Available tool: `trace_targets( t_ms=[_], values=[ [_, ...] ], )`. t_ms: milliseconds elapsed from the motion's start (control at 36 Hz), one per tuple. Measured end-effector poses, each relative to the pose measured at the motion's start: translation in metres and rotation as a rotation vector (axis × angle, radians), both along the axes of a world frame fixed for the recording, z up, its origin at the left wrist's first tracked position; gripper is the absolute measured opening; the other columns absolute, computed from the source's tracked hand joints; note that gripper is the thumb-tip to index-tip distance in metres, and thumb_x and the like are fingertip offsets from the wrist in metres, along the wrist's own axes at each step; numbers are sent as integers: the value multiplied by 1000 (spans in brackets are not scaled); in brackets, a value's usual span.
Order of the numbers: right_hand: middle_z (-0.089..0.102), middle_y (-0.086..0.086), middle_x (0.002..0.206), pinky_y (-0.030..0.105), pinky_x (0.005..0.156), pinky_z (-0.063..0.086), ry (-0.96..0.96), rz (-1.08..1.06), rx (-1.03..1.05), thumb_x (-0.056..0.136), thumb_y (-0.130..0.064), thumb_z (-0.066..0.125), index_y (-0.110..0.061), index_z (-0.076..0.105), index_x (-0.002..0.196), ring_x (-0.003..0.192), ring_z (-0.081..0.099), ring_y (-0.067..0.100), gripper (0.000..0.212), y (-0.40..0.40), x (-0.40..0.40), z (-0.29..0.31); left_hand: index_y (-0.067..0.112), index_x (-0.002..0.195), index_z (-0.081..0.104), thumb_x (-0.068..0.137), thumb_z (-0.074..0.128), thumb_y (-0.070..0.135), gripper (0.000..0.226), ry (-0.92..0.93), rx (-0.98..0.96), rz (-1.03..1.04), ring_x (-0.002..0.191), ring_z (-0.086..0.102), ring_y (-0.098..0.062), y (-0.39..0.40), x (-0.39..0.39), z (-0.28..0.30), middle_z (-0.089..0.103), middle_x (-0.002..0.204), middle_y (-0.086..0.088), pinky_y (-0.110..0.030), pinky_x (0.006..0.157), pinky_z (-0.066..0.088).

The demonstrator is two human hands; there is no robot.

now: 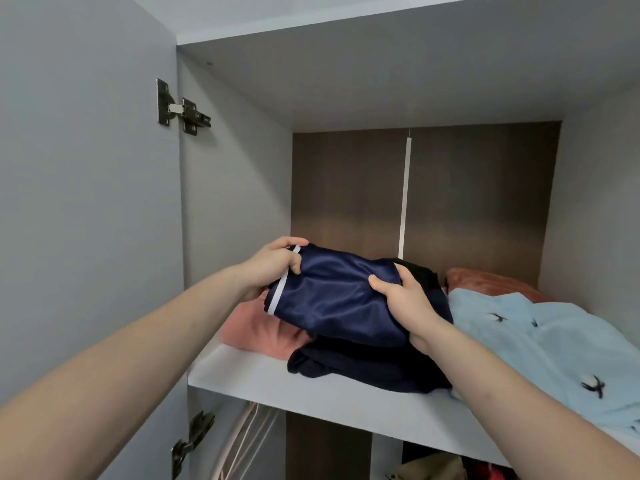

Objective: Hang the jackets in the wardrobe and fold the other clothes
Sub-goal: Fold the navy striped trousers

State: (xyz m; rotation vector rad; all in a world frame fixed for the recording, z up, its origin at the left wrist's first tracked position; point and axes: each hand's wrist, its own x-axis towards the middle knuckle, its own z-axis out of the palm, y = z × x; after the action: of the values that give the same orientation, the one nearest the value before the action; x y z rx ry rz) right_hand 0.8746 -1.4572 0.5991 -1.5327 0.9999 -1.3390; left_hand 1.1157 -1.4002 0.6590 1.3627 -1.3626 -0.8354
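A folded navy satin garment point(336, 299), edged with a white stripe, is held just above the wardrobe shelf point(263, 382), near the centre of the view. It is gripped at both ends: the left hand point(273, 265) is curled round its striped edge at 10 o'clock, thumb on top and fingers tucked under, and the right hand point(405, 303) is clamped on its opposite end at 3 o'clock, thumb pressed on the upper face. Neither hand is free.

Directly beneath it, at 6 o'clock, a dark navy folded garment point(363, 368) lies on the shelf, and the satin piece appears to be resting on or just over it. A salmon-pink garment point(259, 330) lies at 8 o'clock, touching the dark one. A light blue garment with dark bird prints point(540, 344) is spread at 3 to 4 o'clock, with a rust-coloured item point(491, 282) behind it at 2 o'clock. Below the shelf, hanging clothes point(242, 441) can be partly made out.

The stacking step is judged to be in hand. The satin cloth looks slippery, so the fold could be lost, or the piece could slide off the uneven pile toward the shelf's front edge, if it is let go off-centre. The pile beneath could also be dragged askew when the fingers under the striped edge are pulled out.
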Motion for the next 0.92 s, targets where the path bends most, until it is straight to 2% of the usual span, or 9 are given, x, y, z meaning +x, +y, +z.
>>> trace_targets(
  t_ms=[56, 139, 278, 417, 611, 750, 806, 861, 917],
  values=[
    [70, -8, 115, 32, 87, 56, -30, 5, 29, 94, -28, 70, -31, 58, 130, 104, 69, 14, 38, -21, 9, 9, 37, 116, 67, 59, 55, 10, 64, 2, -14, -1, 102, 60, -26, -26, 6, 5, 62, 129, -7, -47, 107, 47],
    [70, -3, 115, 39, 91, 58, -45, 2, 46, 95, -23, 67, -31, 56, 128, 103, 70, 20, 35, -55, 24, 22, 34, 119, 66, 75, 51, 0, 58, -2, -31, 5, 99, 58, -25, -67, 18, 12, 63, 125, -7, -46, 105, 49],
    [67, -2, 113, 31, 78, 55, -25, -37, 7, 95, -17, 61, -32, 52, 130, 100, 68, 19, 38, -111, 50, 37, 23, 125, 65, 79, 47, -5, 57, -4, -86, 48, 94, 55, -24, -129, 36, 25, 62, 103, -4, -34, 83, 44],
    [65, -7, 113, 27, 77, 52, -14, -69, -31, 95, -20, 59, -34, 48, 136, 100, 66, 14, 44, -161, 74, 35, 24, 119, 65, 78, 49, -6, 53, -52, -127, 90, 97, 55, -20, -182, 50, 29, 59, 102, 1, -33, 89, 47],
    [64, 1, 126, 43, 107, 49, -6, -100, -18, 96, -18, 59, -29, 44, 146, 111, 63, 21, 53, -221, 95, 22, 25, 113, 67, 78, 44, -6, 51, -47, -100, 85, 83, 56, -14, -254, 70, 19, 61, 86, 1, -33, 89, 47],
    [48, 3, 152, 38, 116, 39, 76, -110, 6, 99, -23, 62, -30, 26, 160, 134, 51, 25, 71, -249, 104, 7, 28, 94, 66, 74, 45, -1, 41, -23, -70, 102, 86, 57, -10, -297, 83, -6, 61, 79, 3, -31, 99, 45],
    [44, 4, 156, 37, 117, 38, 113, -113, 27, 100, -26, 62, -32, 22, 161, 138, 48, 25, 73, -259, 109, 1, 25, 93, 65, 65, 44, 8, 40, -30, -59, 113, 85, 57, -19, -312, 89, -19, 60, 68, 3, -28, 91, 44],
    [42, 5, 157, 39, 118, 38, 147, -105, 58, 101, -28, 61, -33, 20, 161, 139, 47, 27, 73, -268, 114, -6, 19, 103, 67, 71, 43, 5, 42, -98, -49, 131, 80, 56, -21, -325, 96, -31, 59, 61, 3, -24, 77, 42],
    [42, 7, 158, 40, 118, 38, 194, -97, 84, 102, -29, 60, -32, 20, 161, 140, 46, 27, 71, -275, 121, -16, 17, 125, 63, 81, 44, 3, 49, -235, 1, 133, 73, 58, -19, -333, 100, -42, 65, 74, 0, -24, 64, 43]
  ],
)
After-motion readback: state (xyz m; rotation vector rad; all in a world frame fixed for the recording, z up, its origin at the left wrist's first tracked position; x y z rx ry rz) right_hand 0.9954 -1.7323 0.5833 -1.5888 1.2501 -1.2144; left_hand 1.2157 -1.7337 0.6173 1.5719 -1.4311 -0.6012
